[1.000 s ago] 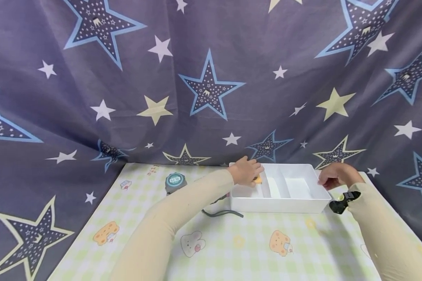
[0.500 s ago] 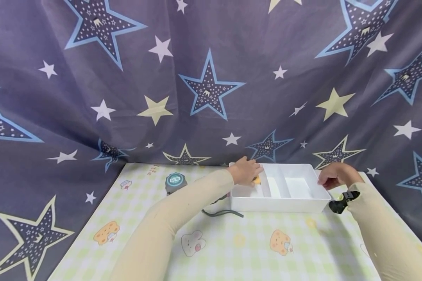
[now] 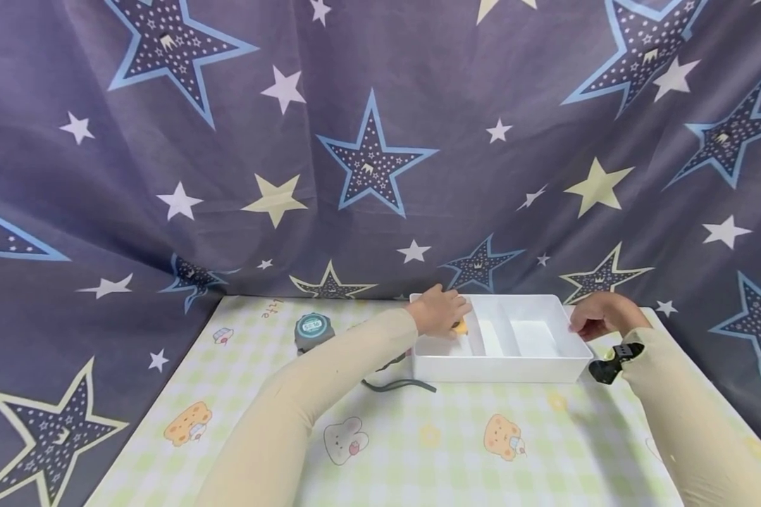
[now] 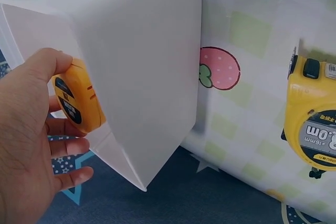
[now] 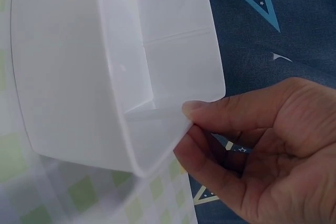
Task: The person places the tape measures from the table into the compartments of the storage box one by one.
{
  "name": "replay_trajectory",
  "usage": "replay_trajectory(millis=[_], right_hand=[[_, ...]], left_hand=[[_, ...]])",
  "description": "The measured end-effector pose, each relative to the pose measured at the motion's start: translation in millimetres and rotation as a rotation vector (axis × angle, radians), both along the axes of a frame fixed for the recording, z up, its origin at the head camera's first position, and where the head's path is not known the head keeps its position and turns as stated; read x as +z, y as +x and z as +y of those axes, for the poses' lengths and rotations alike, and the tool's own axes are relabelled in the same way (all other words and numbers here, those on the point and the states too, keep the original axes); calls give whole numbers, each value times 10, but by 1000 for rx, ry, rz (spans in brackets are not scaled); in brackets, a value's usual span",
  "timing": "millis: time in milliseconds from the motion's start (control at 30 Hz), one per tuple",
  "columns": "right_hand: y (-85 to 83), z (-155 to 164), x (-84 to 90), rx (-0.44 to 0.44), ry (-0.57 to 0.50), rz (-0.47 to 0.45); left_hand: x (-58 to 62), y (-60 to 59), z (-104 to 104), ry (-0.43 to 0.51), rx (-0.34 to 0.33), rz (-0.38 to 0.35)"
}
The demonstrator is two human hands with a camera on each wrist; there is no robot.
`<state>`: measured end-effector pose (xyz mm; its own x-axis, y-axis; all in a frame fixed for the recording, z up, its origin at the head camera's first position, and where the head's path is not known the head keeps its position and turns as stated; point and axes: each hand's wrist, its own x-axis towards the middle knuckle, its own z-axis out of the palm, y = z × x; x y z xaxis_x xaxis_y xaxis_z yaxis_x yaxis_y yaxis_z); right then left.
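Observation:
A white divided box (image 3: 501, 370) stands near the back of the table. My left hand (image 3: 440, 311) reaches into its left compartment. In the left wrist view the left hand (image 4: 31, 135) holds a small rounded yellow tape measure (image 4: 86, 98) with a black label, the thumb on its top edge and the index finger partly hidden behind it. At the other end of the box, my right hand (image 3: 604, 315) pinches the rim. The right wrist view has the thumb of the right hand (image 5: 262, 140) inside the wall and curled fingers outside.
Another yellow tape measure (image 4: 315, 114) lies on the checked tablecloth beside the box. A grey stopwatch (image 3: 313, 329) with a teal ring sits to the left, and a dark cord (image 3: 399, 385) lies in front of the left forearm. A star-patterned curtain (image 3: 380, 232) hangs behind the table.
The head view has shifted slightly. Both hands keep their places at the box, and the box stays where it was.

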<state>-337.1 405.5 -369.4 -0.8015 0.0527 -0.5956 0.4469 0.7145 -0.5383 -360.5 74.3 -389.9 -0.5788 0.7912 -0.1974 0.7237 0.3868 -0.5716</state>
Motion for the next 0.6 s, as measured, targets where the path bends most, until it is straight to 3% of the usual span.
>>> replay_trajectory(millis=[200,400,600], right_hand=[[1,-27,1,25,11,22],[63,10,31,8,21,17],[46,-21,17,27,-3,36]], left_hand=[[-44,-9,-36,42,-20,-9],[-90,-38,55,6,-36,-10],[-73,-15,18,18,-7,-47]])
